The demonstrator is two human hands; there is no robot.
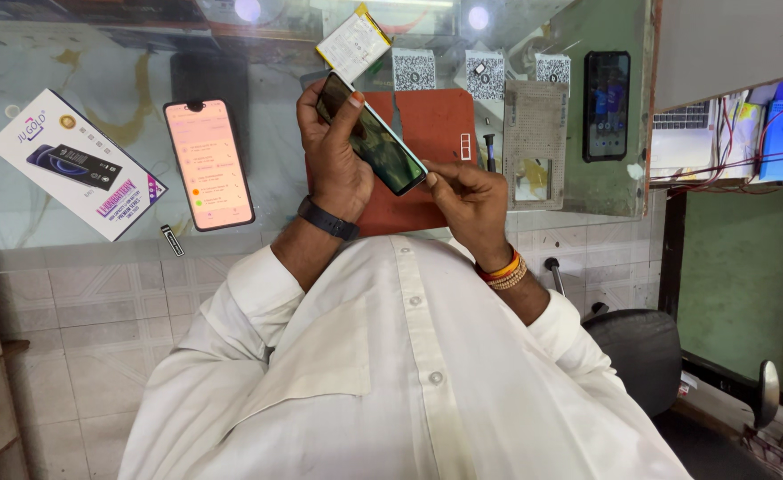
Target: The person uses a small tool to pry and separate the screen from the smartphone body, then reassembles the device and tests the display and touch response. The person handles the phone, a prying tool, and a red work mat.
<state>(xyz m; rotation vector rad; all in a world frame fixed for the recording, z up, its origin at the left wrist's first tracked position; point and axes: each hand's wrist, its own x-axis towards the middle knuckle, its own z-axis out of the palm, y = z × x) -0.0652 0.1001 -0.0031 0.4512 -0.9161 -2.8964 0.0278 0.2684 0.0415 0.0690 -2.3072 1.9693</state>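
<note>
Both hands are meeting mid-frame over the red mat [436,133]: left hand [334,160] is gripping the dark phone [372,135], tilted upper-left to lower-right, while right hand [471,200] is pinching its lower corner. A lit pink-screen phone [208,164] is lying further left.

View: one head camera, looking steeply down at the person's own white shirt [409,373] and glass counter [80,231].
Orientation: counter lies beyond the fingers [436,178], toward the frame's top.
Distance: close; left hand [334,164] and right hand [471,200] sit mid-frame.
Overlap: single view only.
</note>
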